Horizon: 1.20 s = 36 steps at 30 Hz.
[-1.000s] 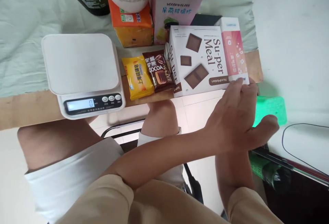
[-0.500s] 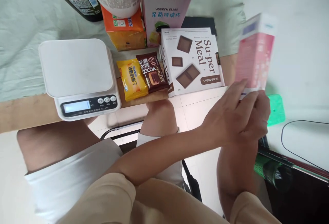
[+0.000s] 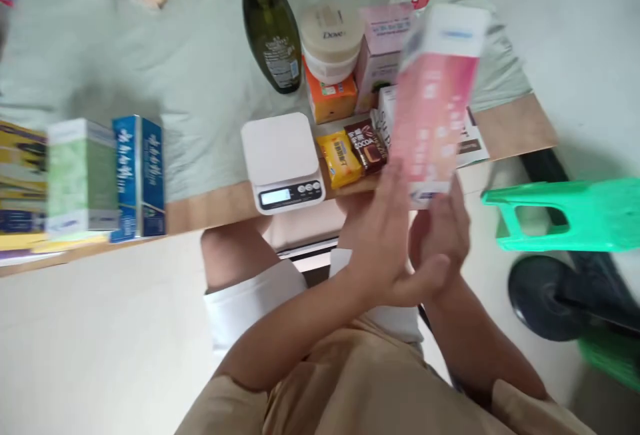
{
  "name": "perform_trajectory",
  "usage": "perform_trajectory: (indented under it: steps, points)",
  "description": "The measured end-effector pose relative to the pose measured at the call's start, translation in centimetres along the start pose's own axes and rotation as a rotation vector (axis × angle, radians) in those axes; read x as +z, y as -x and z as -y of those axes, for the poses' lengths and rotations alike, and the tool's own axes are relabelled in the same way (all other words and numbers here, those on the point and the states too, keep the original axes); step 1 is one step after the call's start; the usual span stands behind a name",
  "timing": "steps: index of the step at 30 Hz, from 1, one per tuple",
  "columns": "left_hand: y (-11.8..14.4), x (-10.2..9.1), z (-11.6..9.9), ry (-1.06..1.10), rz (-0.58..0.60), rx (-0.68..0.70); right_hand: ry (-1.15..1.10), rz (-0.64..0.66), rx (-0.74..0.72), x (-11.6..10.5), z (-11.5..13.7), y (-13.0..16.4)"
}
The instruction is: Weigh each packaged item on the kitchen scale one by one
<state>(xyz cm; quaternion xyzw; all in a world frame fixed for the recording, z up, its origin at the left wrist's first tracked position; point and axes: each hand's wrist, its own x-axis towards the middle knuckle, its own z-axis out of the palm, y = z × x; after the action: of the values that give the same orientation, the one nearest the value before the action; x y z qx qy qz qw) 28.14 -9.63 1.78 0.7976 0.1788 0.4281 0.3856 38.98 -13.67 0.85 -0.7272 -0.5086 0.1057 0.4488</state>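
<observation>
Now the pink box (image 3: 433, 98) is up off the tabletop (image 3: 210, 205), held in both hands, right hand (image 3: 443, 235) gripping its bottom, left hand (image 3: 387, 248) beside it, scale (image 3: 280, 152) further left

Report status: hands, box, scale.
Both hands, left hand and right hand, hold pink box up over table edge. Scale bare. Snack packets beside scale.
</observation>
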Motion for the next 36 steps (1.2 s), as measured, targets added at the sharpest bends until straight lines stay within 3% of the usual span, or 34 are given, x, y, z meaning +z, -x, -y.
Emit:
perform_trajectory:
  steps: [3,5,8,10,14,17,25,27,30,32,36]
  points:
    - [3.1,-6.5,1.1,-0.133,-0.015,-0.122,-0.179,0.006,0.063,5.2,4.3,0.8]
    - [4.7,-9.5,1.8,-0.182,-0.050,-0.198,-0.173,0.070,0.041,8.6,6.1,0.8]
    - [5.7,-11.9,2.9,-0.193,-0.103,-0.272,-0.022,0.130,0.002,12.3,6.9,0.5]
    - [5.6,-12.5,3.7,-0.181,-0.117,-0.318,0.058,0.154,-0.022,13.6,6.6,0.1]
    - [5.0,-12.3,4.9,-0.147,-0.085,-0.425,0.149,0.213,-0.043,13.8,5.5,-0.9]
    - [4.8,-11.8,5.7,-0.170,-0.095,-0.408,0.200,0.264,-0.063,13.6,4.9,-1.5]
    - [4.2,-11.9,6.4,-0.225,-0.082,-0.474,0.185,0.255,-0.119,14.5,3.4,-1.9]
    - [4.7,-12.4,6.7,-0.236,-0.165,-0.418,0.139,0.190,-0.121,14.1,3.6,-1.8]
    - [7.0,-13.4,7.4,-0.143,-0.458,-0.246,-0.001,0.028,-0.158,12.8,3.7,-0.9]
    - [9.3,-14.1,8.0,-0.057,-0.613,-0.191,-0.117,-0.012,-0.202,11.6,3.1,0.3]
    - [14.6,-14.3,9.8,-0.011,-0.649,-0.212,-0.210,-0.048,-0.208,10.1,0.2,3.5]
